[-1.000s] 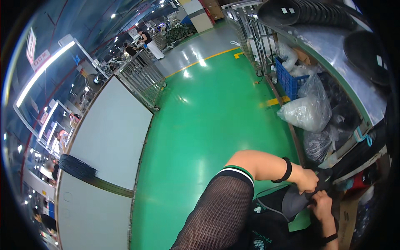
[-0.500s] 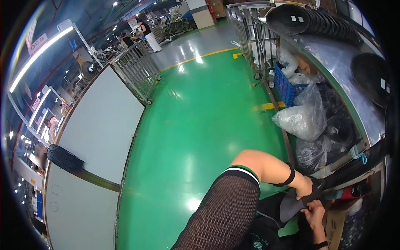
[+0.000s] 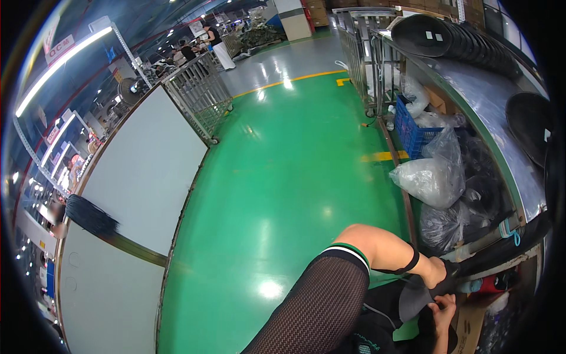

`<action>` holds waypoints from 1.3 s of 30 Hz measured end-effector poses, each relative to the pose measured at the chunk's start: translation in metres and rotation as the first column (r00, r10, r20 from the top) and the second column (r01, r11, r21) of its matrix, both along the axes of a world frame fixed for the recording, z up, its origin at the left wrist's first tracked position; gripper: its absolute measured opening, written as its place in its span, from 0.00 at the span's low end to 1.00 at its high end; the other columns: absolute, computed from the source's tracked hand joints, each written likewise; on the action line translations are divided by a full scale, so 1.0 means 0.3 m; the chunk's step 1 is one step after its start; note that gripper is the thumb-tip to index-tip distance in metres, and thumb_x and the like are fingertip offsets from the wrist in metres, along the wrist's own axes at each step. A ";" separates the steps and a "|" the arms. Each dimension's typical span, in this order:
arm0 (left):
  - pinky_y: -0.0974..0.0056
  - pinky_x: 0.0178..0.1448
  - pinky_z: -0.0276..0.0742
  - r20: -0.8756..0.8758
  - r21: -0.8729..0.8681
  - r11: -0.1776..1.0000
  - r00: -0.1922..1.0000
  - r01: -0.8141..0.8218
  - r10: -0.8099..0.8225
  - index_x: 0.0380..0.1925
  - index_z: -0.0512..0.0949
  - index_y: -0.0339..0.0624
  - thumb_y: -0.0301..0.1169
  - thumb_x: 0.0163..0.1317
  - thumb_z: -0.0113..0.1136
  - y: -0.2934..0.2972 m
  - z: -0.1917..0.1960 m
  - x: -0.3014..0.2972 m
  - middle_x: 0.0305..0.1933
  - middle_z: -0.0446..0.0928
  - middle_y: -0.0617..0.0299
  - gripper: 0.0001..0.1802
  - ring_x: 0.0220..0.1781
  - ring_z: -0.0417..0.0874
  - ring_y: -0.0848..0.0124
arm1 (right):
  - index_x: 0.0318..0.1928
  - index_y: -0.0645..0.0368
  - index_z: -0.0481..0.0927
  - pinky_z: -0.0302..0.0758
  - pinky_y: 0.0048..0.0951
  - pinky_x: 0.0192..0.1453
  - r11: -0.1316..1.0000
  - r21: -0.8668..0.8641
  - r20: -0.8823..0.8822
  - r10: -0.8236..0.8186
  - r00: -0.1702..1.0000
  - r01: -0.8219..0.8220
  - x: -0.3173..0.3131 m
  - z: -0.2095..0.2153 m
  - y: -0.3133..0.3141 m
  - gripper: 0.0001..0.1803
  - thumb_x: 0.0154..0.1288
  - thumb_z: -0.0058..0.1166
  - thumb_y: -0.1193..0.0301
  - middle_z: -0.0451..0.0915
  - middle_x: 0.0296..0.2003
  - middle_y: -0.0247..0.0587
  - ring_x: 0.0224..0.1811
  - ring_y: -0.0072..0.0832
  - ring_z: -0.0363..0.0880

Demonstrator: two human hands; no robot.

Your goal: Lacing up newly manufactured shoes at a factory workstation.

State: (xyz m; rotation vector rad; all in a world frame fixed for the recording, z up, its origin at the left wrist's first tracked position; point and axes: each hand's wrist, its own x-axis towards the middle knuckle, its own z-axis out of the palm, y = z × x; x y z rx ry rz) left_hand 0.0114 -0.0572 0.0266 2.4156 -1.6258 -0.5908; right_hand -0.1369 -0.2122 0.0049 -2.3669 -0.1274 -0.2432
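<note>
At the lower right, my left hand (image 3: 436, 273) is closed over the far edge of a dark grey and black fabric piece (image 3: 414, 302). The fingertips are partly hidden against its black part. My right hand (image 3: 443, 311) is just nearer, fingers bent and pinching the right edge of that piece. What kind of article it is, I cannot tell. A black mesh sleeve (image 3: 318, 298) with a green and white band covers my left upper arm. A black band (image 3: 408, 263) circles the forearm near the wrist.
At the right, a table (image 3: 471, 82) bears stacked black oval pieces (image 3: 421, 36). Beneath are a blue crate (image 3: 415, 130), plastic bags (image 3: 433, 180) and a cardboard box (image 3: 470, 321). A white panel (image 3: 138, 171) with a broom (image 3: 94, 215) stands left, metal cage trolleys (image 3: 200, 97) beyond. Distant people stand at back.
The view has shifted slightly, so the surroundings sit a little lower in it. Both hands remain at the grey and black fabric piece; my left fingers show less than before.
</note>
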 end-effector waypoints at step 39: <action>0.53 0.47 0.71 -0.376 -0.600 0.668 0.892 -0.441 0.251 0.22 0.76 0.43 0.32 0.52 0.57 0.055 -0.122 -0.114 0.34 0.75 0.59 0.06 0.45 0.75 0.56 | 0.39 0.64 0.74 0.61 0.17 0.16 0.536 0.760 -0.312 -0.193 0.930 0.366 0.015 0.009 0.195 0.06 0.71 0.50 0.72 0.75 0.27 0.34 0.19 0.15 0.69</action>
